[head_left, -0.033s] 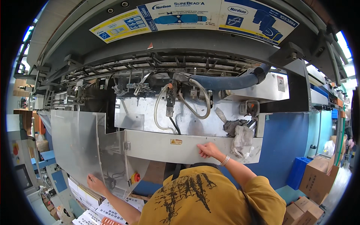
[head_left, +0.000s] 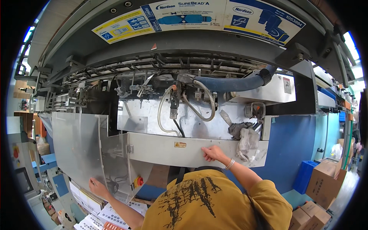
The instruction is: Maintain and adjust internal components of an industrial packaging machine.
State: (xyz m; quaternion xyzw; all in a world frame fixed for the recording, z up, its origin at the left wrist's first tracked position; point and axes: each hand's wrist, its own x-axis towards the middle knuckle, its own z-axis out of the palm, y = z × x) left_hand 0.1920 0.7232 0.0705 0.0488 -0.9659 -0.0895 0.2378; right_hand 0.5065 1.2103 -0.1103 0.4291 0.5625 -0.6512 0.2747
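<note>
The left hand [head_left: 98, 188] is at the lower edge of the clear panel [head_left: 78, 142], fingers partly bent; whether they grip it I cannot tell. The panel stands left of the ledge [head_left: 161, 147], where the right hand [head_left: 214, 153] rests with fingers curled loosely in; whether anything is inside them is hidden. Behind the ledge the bay [head_left: 149, 111] is already open to view, its hoses [head_left: 211, 103] in place; nothing appears lifted out, so little seems under way, and what is left cannot be judged. Grey rags [head_left: 248, 142] lie crumpled over the ledge's right end. Around it, papers [head_left: 86, 199] lie low left; a blue bin [head_left: 305, 176] and cartons [head_left: 326, 182] stand right.
</note>
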